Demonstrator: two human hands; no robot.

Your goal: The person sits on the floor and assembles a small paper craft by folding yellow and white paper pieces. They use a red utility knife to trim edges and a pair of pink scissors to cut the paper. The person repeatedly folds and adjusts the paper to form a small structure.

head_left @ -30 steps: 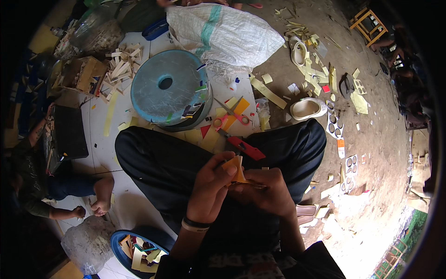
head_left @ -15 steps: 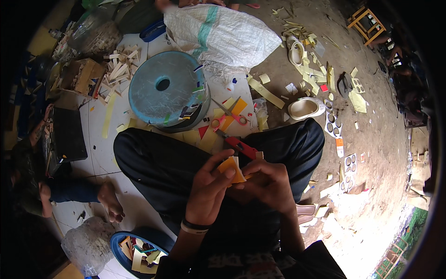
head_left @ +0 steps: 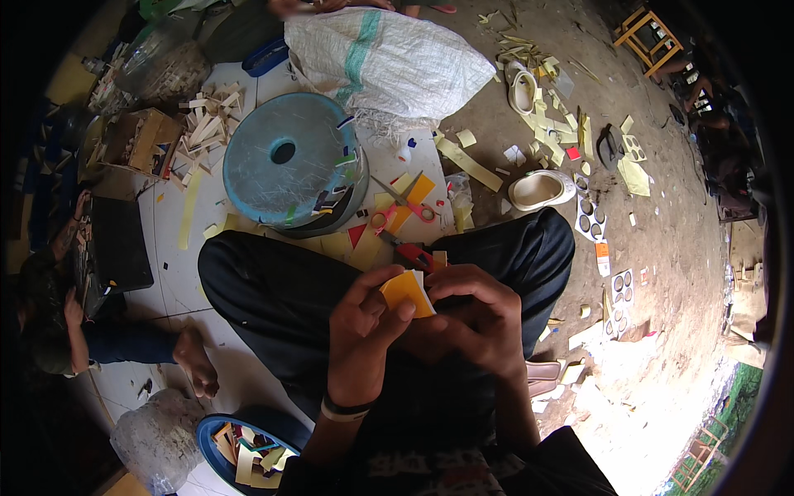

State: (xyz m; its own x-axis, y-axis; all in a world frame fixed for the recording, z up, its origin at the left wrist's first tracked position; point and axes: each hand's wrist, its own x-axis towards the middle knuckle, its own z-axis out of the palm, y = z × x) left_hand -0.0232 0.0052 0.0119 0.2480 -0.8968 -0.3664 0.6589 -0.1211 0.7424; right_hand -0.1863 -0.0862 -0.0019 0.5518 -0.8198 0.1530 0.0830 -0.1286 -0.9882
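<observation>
My left hand point(head_left: 364, 322) pinches a small orange-yellow piece point(head_left: 405, 294) of card or sticker sheet between thumb and fingers. White backing shows along its right edge. At that edge, the bent fingers of my right hand point(head_left: 480, 310) touch or nearly touch the sheet. A small tan piece point(head_left: 440, 259), like the end of a wooden strip, pokes out past my right fingers; most of it is hidden. Just beyond the hands lies a red-handled tool point(head_left: 413, 255), partly covered. Farther off, scissors point(head_left: 402, 205) with pink handles lie spread over orange and yellow scraps.
A round blue-grey tub point(head_left: 285, 157) stands ahead of my crossed legs, with a white sack point(head_left: 397, 66) behind it. Wood strips point(head_left: 207, 124) lie left; a blue basin point(head_left: 207, 430) holds scraps. White clogs point(head_left: 542, 190) sit among litter at right. Another person's foot point(head_left: 196, 364) rests at left.
The orange-yellow piece has turned to show more of its flat face. My right fingers have shifted left and up over its edge, and the tan piece moved with them.
</observation>
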